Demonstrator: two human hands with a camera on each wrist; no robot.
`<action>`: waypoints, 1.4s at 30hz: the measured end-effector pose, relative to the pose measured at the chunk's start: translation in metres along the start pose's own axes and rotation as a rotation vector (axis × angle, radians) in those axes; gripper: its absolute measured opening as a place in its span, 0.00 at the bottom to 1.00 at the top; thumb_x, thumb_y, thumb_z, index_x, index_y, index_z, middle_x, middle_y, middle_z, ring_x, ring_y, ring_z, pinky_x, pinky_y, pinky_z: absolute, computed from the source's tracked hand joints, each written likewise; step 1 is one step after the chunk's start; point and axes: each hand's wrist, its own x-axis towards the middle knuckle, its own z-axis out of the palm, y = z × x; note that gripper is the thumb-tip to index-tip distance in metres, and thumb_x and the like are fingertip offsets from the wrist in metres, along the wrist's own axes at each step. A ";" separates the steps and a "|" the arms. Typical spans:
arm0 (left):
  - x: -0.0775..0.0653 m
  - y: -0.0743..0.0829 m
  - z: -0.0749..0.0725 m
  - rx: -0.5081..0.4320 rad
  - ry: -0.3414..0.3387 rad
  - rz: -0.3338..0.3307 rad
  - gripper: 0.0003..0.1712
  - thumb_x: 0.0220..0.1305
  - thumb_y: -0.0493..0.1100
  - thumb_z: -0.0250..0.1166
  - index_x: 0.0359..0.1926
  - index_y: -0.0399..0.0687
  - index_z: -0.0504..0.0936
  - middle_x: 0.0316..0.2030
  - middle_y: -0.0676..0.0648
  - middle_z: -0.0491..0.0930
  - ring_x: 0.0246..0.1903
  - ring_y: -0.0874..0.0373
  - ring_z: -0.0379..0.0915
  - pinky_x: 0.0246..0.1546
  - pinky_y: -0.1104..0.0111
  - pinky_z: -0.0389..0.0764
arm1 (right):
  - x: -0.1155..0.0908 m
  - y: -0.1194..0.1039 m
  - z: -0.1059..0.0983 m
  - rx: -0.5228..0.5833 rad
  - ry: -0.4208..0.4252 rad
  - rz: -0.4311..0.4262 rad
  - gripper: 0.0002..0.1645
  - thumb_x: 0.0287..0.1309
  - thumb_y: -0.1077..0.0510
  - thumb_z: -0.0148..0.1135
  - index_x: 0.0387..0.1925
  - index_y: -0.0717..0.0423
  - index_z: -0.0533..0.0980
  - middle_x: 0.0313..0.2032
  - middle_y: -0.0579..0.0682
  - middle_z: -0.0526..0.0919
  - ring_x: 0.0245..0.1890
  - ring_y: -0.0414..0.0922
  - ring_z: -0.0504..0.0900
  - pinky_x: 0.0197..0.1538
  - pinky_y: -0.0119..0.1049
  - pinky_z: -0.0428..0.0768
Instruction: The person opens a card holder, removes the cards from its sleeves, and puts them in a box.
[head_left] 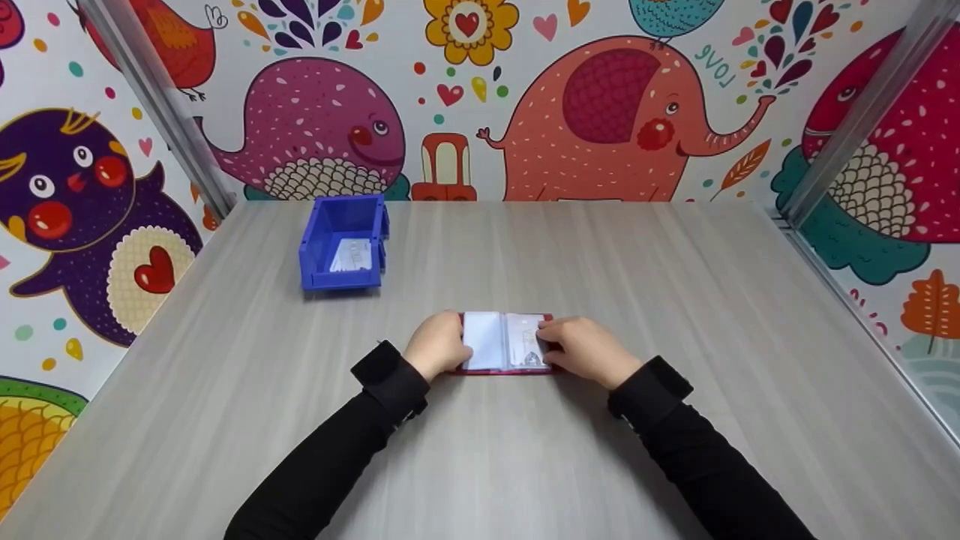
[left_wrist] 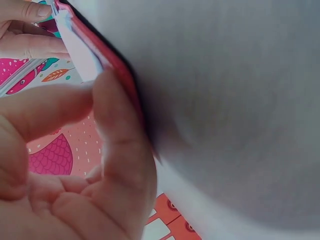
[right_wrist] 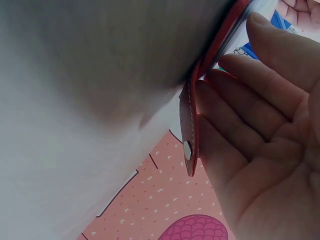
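We see a red card holder lying spread on the table, about midway between the left and right edges and well in from the far edge. It sits directly between the two hands, each touching one side. The left hand has its left border pinched between thumb and forefinger, the tips almost together. The right hand is on the right border, its fingers loosely extended and thumb apart from them; we see fingertips resting on the holder, near the printed card in its right pocket. From the right wrist we also make out a strap with a silver snap, lying against the right hand's fingers. Near the table's far-left corner we find a blue bin, well apart from both hands, with white cards inside.
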 end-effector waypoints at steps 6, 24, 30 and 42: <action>0.000 -0.001 0.000 0.002 0.009 0.012 0.19 0.45 0.31 0.67 0.12 0.48 0.65 0.18 0.50 0.68 0.22 0.53 0.65 0.28 0.60 0.75 | 0.000 0.000 -0.001 -0.006 -0.004 0.001 0.07 0.52 0.68 0.70 0.29 0.61 0.78 0.45 0.59 0.85 0.49 0.55 0.83 0.49 0.47 0.80; 0.000 -0.001 -0.001 0.003 0.000 0.004 0.20 0.44 0.31 0.66 0.11 0.48 0.64 0.20 0.49 0.67 0.22 0.53 0.65 0.27 0.61 0.73 | 0.000 0.000 0.000 -0.005 0.012 -0.008 0.08 0.50 0.70 0.69 0.26 0.60 0.76 0.44 0.59 0.86 0.48 0.55 0.84 0.49 0.47 0.80; -0.002 0.003 -0.005 -0.005 0.020 -0.047 0.12 0.48 0.33 0.67 0.18 0.43 0.70 0.24 0.47 0.70 0.25 0.52 0.66 0.33 0.58 0.75 | 0.000 0.000 0.000 -0.002 0.011 -0.006 0.06 0.49 0.70 0.69 0.28 0.61 0.78 0.44 0.59 0.85 0.48 0.55 0.83 0.50 0.47 0.80; -0.002 0.027 -0.005 -0.181 0.054 -0.004 0.11 0.57 0.34 0.64 0.41 0.33 0.81 0.37 0.40 0.82 0.38 0.46 0.77 0.44 0.58 0.78 | 0.000 0.000 0.000 -0.002 0.007 -0.005 0.07 0.49 0.69 0.69 0.28 0.61 0.77 0.44 0.59 0.85 0.47 0.55 0.83 0.49 0.48 0.80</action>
